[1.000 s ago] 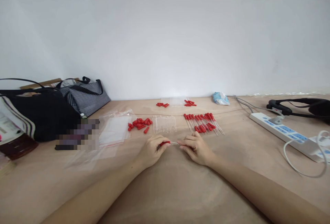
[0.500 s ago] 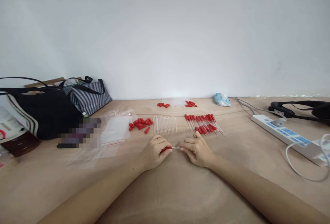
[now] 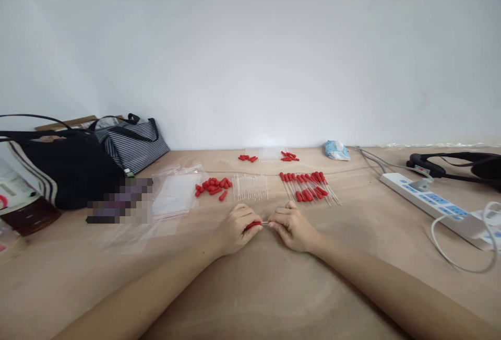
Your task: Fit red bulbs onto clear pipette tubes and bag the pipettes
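My left hand [image 3: 234,229] pinches a red rubber bulb [image 3: 253,224] low over the tan table. My right hand [image 3: 291,226] pinches the thin clear tube [image 3: 265,223] that runs into that bulb; the two hands nearly touch. Just beyond them lie a pile of loose red bulbs [image 3: 212,187], a row of bare clear tubes [image 3: 250,187] and a bunch of finished droppers with red bulbs [image 3: 309,187].
Empty clear zip bags [image 3: 175,196] lie left of the bulbs. A black bag [image 3: 66,170] and a striped bag [image 3: 133,144] stand at the left. A white power strip [image 3: 434,201] with cables, a black headset [image 3: 454,165] and a blue packet [image 3: 336,150] are at the right. More bulbs and tubes [image 3: 270,156] lie by the wall.
My right hand has slid left toward my left hand, so less of the clear tube shows between them. Both hands have sunk slightly toward me.
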### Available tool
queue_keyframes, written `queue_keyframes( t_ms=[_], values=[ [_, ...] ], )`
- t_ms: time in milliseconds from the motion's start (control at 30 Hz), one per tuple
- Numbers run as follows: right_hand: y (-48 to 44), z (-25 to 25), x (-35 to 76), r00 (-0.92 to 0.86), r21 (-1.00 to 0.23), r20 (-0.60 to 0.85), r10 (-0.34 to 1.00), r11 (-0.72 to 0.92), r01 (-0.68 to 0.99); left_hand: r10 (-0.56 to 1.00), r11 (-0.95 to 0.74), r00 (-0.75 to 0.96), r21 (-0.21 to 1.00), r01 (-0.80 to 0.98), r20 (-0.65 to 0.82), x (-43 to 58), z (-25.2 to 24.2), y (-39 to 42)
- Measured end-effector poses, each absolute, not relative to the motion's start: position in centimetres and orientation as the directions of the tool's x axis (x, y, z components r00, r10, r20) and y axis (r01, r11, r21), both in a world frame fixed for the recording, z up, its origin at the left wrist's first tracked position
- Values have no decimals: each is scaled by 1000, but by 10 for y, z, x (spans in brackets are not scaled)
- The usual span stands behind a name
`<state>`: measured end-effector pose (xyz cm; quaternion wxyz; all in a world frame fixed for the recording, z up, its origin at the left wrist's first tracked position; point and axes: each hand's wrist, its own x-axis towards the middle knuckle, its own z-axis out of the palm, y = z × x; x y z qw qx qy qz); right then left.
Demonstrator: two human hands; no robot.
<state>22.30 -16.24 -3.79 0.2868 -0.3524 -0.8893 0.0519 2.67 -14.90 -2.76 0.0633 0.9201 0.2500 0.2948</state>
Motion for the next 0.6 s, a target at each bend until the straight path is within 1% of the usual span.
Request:
queue_keyframes(
  t_ms=[133, 267, 333, 400, 433, 500, 533, 600],
  values=[
    [-161, -34, 224, -615, -278, 448, 649, 755, 594, 557, -829, 661, 292, 477, 502, 28, -25, -149],
    [-162, -26, 231, -625, -162, 459, 631, 751, 640, 602, -795, 633, 298, 528, 486, 26, -22, -148],
    [-161, -23, 239, -586, -121, 485, 649, 714, 690, 634, -761, 581, 274, 588, 511, 23, -22, -146],
    [-154, -22, 251, -453, -146, 542, 707, 610, 779, 671, -691, 481, 241, 681, 565, 16, -22, -142],
    [-149, -22, 259, -342, -184, 574, 744, 524, 832, 686, -645, 422, 227, 729, 593, 12, -22, -139],
    [-137, -23, 276, -64, -291, 604, 795, 294, 910, 709, -550, 315, 215, 807, 630, 3, -23, -131],
    [-131, -24, 284, 69, -349, 586, 807, 174, 921, 720, -505, 272, 213, 836, 639, -1, -24, -127],
    [-121, -26, 298, 238, -402, 525, 817, -8, 915, 742, -438, 220, 211, 874, 633, -8, -26, -120]
  ],
)
